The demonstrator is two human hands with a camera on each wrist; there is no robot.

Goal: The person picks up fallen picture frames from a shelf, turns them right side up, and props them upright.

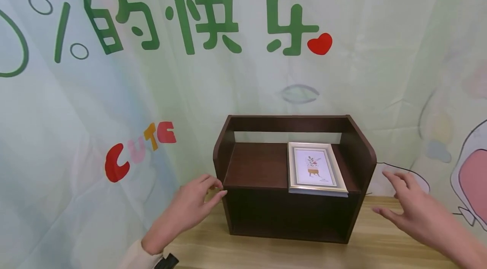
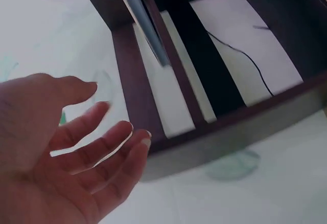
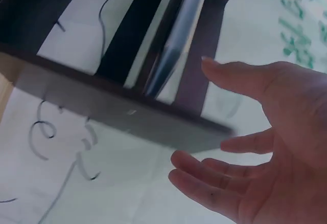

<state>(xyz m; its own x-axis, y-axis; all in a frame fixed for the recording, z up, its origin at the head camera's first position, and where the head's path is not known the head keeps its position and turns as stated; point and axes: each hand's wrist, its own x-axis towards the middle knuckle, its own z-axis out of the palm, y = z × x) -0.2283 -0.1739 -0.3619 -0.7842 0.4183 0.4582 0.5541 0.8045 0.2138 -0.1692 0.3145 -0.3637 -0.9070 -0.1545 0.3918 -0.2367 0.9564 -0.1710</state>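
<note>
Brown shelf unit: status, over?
Left hand, right hand empty, flanking shelf unit. Framed picture lies on its upper board, right side. Nothing visible blocking either hand.

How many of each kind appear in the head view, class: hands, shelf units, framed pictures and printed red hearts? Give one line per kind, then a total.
Hands: 2, the left hand and the right hand
Shelf units: 1, the dark brown shelf unit
Framed pictures: 1, the framed picture
Printed red hearts: 1, the red heart
Total: 5

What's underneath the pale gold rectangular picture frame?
The frame lies on the upper board of the dark brown boxy shelf unit; the patch it covers cannot be seen.
</note>
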